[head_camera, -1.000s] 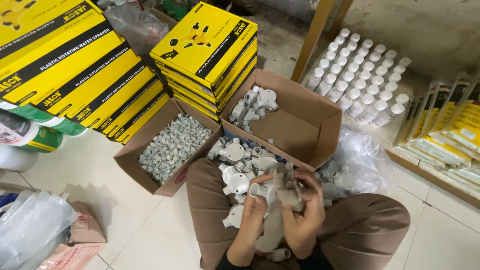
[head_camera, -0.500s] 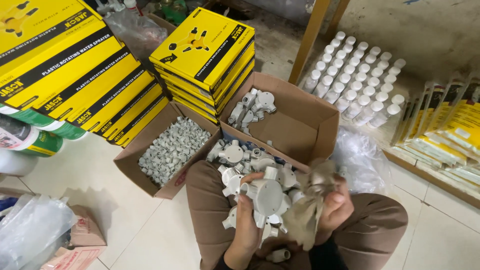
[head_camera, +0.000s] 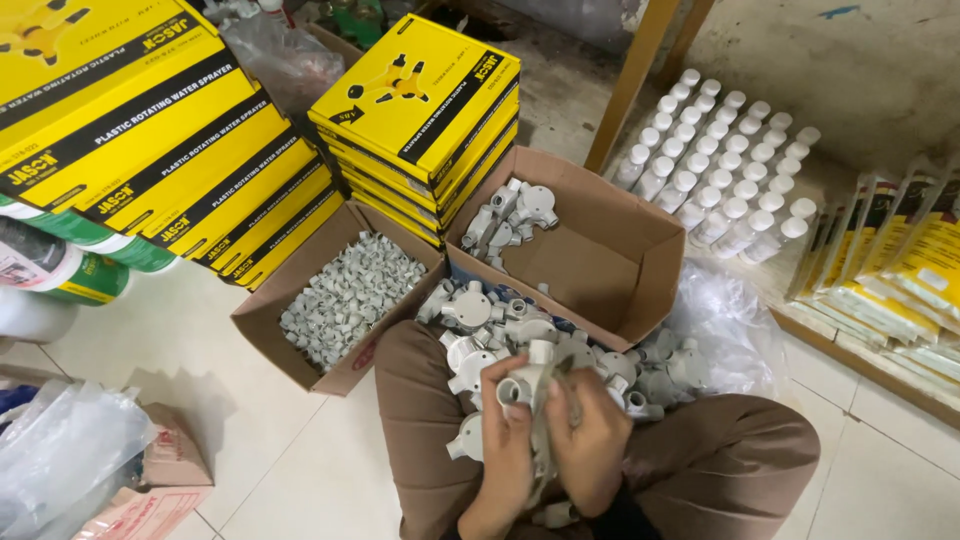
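Head view, seated over the lap. I had both hands closed on one grey fitting (head_camera: 528, 378): my left hand (head_camera: 506, 432) gripped its body from the left, my right hand (head_camera: 590, 440) pressed a rag (head_camera: 545, 440) against its right side. The fitting sat above the lap pile (head_camera: 520, 330) of like fittings, near a box (head_camera: 585, 245) holding a few more and well apart from a box of clips (head_camera: 345, 300). Whether the rag wrapped fully round I could not tell. In my judgement, wiping well called for a firm left grip, turning the fitting so each socket met the rag, and keeping it over the lap.
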